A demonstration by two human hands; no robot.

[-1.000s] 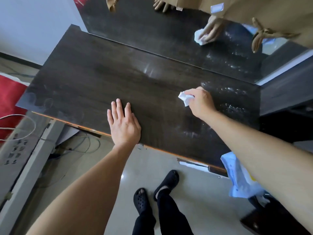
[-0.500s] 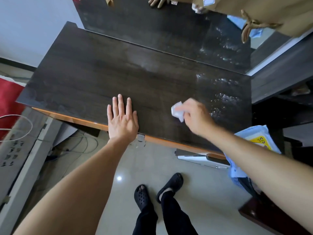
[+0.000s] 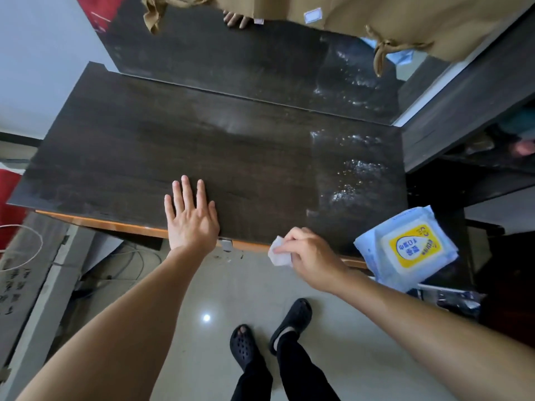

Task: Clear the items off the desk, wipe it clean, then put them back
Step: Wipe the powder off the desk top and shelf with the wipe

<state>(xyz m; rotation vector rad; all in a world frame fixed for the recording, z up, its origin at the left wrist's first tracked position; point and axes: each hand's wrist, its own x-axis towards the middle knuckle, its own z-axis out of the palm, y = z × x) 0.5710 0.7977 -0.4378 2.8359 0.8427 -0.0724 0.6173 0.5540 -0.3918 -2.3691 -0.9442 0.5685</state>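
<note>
The dark wooden desk (image 3: 179, 151) lies bare below me, with wet streaks glistening on its right part. My left hand (image 3: 191, 218) rests flat on the desk near the front edge, fingers straight. My right hand (image 3: 307, 253) grips a crumpled white wipe (image 3: 279, 251) at the desk's front edge, right of the left hand. The wipe hangs partly past the edge, over the floor.
A blue pack of wet wipes (image 3: 411, 247) with a yellow label sits just right of the desk's front corner. A mirror (image 3: 260, 62) stands along the back. Dark shelving (image 3: 469, 117) is at the right; cables and a red item are at the left.
My right hand has drawn the wipe toward me, from the desk's right-middle down to the front edge. The left hand has stayed flat in place.
</note>
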